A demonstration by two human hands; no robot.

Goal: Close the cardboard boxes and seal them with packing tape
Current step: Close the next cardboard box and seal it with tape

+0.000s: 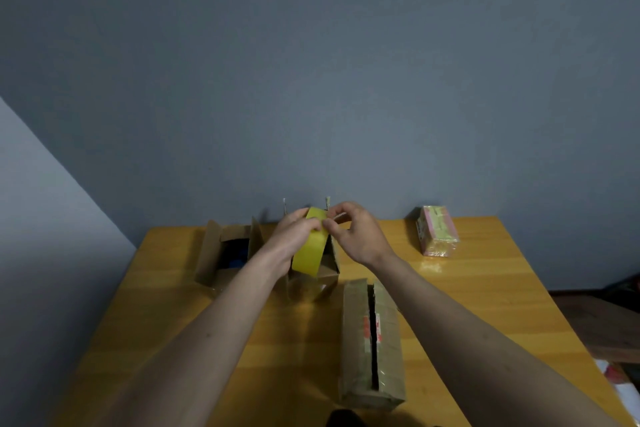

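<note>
My left hand [294, 232] grips a yellow roll of packing tape [310, 248], held up above the table. My right hand [356, 232] pinches at the roll's top edge, thumb and forefinger closed on the tape end. Behind and under the roll stands a small cardboard box [320, 282] with its flaps up. A long cardboard box [374, 343] lies in front of me, flaps folded down with a dark gap along the middle seam. A third cardboard box [221, 253] sits open at the back left, something dark blue inside.
The wooden table [485, 305] is pushed against a grey wall. A small pink and yellow wrapped package [437, 236] stands at the back right. Dark furniture and some white items lie beyond the table's right edge.
</note>
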